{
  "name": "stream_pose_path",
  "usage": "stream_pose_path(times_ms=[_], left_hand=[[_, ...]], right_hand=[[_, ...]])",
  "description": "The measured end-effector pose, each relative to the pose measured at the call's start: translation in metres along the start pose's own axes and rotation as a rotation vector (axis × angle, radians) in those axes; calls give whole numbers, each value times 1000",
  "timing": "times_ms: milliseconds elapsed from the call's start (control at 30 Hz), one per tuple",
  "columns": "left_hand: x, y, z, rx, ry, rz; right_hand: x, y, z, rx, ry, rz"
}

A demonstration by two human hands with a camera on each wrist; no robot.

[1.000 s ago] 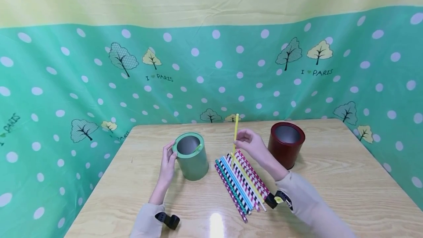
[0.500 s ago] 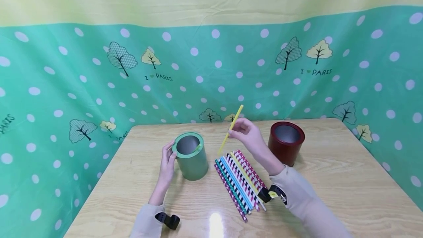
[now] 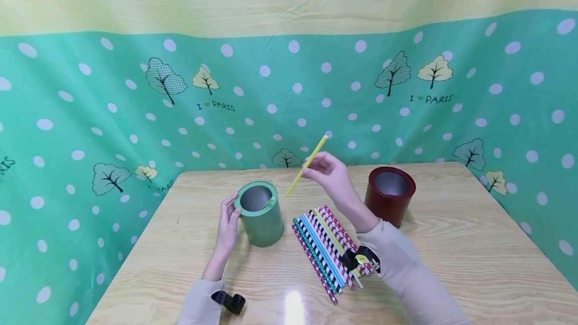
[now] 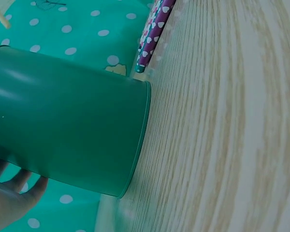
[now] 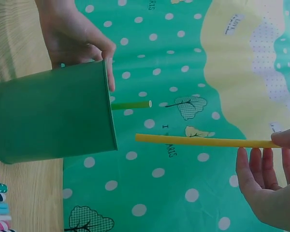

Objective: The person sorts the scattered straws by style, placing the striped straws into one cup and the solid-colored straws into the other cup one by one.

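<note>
With left hand (image 3: 227,227) steadying green cup (image 3: 260,213) so it stays put, pinching yellow straw (image 3: 307,164) in right hand (image 3: 331,177), tip angled cupward.

yellow straw (image 3: 307,165) | tilted, airborne | green cup (image 3: 261,214) upright, perhaps touched

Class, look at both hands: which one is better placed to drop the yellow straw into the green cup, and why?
Probably the right hand: it already pinches the yellow straw, whose lower end points toward the green cup. The left hand is steadying that cup's side.
</note>
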State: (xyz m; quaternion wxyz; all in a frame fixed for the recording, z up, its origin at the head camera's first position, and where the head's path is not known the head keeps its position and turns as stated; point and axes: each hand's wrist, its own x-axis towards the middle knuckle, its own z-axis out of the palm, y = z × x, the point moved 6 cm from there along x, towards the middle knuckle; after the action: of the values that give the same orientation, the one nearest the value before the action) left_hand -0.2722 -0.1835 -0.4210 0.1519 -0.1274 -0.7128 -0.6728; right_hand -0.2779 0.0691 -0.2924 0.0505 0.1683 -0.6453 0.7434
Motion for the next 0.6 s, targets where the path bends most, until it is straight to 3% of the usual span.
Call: stream_pose_path(times_ms=[233,467,600], left_hand=[[-1,1,0,-1,1,108],[0,-2,0,7,9,0],[0,0,0,-10,14,-22]], right_hand=[[3,0,10,19,-9,7],[5,8,21,52,-23,7],[5,11,28,39,-32,5]])
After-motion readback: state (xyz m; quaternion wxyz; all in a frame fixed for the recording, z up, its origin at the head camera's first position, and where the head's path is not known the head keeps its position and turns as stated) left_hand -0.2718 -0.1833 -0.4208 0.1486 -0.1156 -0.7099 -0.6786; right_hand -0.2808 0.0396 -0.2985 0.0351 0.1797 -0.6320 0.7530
